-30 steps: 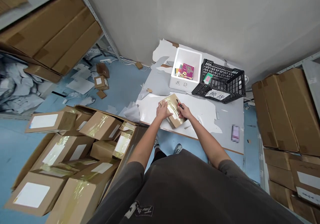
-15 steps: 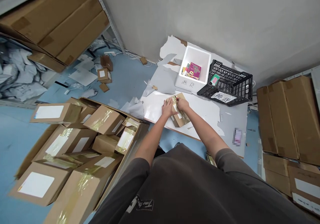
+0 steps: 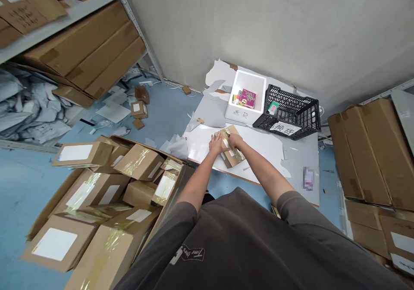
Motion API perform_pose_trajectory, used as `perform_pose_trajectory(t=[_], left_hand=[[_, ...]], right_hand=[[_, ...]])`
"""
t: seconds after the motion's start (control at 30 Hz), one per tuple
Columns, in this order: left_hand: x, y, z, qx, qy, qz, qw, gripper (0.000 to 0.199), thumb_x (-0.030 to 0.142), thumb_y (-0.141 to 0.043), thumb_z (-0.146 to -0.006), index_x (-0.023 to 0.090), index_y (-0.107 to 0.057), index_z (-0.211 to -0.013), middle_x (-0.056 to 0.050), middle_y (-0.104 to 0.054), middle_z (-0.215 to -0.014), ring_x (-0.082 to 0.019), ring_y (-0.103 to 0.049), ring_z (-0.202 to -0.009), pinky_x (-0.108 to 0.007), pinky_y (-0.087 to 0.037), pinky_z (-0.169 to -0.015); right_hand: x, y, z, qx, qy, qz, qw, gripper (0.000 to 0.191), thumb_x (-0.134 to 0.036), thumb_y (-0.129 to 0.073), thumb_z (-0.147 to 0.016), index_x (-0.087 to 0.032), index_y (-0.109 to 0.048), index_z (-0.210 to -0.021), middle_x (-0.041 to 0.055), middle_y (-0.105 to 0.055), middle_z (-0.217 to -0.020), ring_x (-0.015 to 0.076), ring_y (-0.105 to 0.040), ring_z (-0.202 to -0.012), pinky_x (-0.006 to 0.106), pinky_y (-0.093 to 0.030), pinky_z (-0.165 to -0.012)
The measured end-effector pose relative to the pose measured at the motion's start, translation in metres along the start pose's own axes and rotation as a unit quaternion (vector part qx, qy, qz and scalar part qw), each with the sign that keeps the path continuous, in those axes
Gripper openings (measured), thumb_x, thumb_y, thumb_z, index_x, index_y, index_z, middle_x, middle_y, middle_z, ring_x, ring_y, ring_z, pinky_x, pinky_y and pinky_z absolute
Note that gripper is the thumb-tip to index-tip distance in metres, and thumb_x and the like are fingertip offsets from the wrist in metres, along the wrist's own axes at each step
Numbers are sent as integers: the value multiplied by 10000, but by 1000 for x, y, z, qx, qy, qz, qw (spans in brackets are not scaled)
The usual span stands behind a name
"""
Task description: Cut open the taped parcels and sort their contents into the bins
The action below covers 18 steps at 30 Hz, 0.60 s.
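A small taped cardboard box [image 3: 230, 161] lies at an angle on the white table near its front edge. My left hand [image 3: 217, 144] rests on the box's left side with its fingers spread, holding it against the table. My right hand [image 3: 236, 141] is closed over the top of the box, by the shiny tape [image 3: 238, 154]. Whatever small thing my right fingers grip is mostly hidden. Just behind the box stand a white foam box [image 3: 245, 116] with a purple book [image 3: 248, 98] in it and a black plastic crate [image 3: 293, 109].
At my left a big open carton [image 3: 53, 194] is heaped with taped parcels. Shelving [image 3: 93, 7] with cartons rises behind it. Tall cartons [image 3: 371, 148] stand at the right. Torn white paper [image 3: 174, 145] hangs at the table's left edge; small boxes [image 3: 139, 109] lie on the floor.
The camera view has shifted, showing more of the upper left shelf. My right hand has moved slightly down along the box; my left hand stays on it.
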<state>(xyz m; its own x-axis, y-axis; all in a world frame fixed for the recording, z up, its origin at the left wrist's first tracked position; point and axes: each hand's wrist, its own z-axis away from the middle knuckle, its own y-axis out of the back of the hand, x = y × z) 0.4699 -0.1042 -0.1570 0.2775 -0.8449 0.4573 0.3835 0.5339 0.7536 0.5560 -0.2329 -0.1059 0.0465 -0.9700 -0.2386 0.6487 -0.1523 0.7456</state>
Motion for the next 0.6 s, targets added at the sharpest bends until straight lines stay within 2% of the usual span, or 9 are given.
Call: perform_pose_trajectory(t=[0.13, 0.3, 0.47, 0.6], left_hand=[[1, 2, 1, 0, 4, -7, 1000, 1423, 942, -779, -769, 361, -78, -1862, -18, 6, -1948, -479, -16, -1776, -600, -317, -1381], [1, 1, 1, 3, 4, -12, 1000, 1403, 954, -763, -768, 370, -105, -1861, -6, -16, -1948, -489, -13, -1771, -602, -318, -1381], [-1, 0, 0, 6, 2, -7, 1000, 1408, 938, -781, -763, 366, -108, -1860, -17, -3, -1947, -484, -4, -1774, -610, -312, -1381], [-8, 2, -3, -14, -18, 21, 1000, 1421, 886, -815, -767, 337, -95, -1863, -43, 48, -1943, -473, -2, -1777, -591, -313, -1383]], right_hand=[[7, -2, 4, -36, -2, 10, 999, 422, -256, -888, -912, -71, -809, -1283, 224, -855, -1006, 353, -847, -933, 393, -670, -867], [20, -8, 8, -45, -3, 21, 999, 458, -268, -950, -840, -77, -818, -1235, 217, -848, -941, 376, -852, -901, 412, -677, -853], [27, -8, 19, -32, 10, 39, 999, 429, -313, -918, -893, -85, -805, -1238, 250, -845, -1072, 391, -839, -1074, 386, -642, -932], [26, 1, 26, 13, 32, 45, 998, 435, -424, -686, -1092, -117, -727, -1397, 245, -806, -1331, 360, -770, -1276, 352, -588, -1006]])
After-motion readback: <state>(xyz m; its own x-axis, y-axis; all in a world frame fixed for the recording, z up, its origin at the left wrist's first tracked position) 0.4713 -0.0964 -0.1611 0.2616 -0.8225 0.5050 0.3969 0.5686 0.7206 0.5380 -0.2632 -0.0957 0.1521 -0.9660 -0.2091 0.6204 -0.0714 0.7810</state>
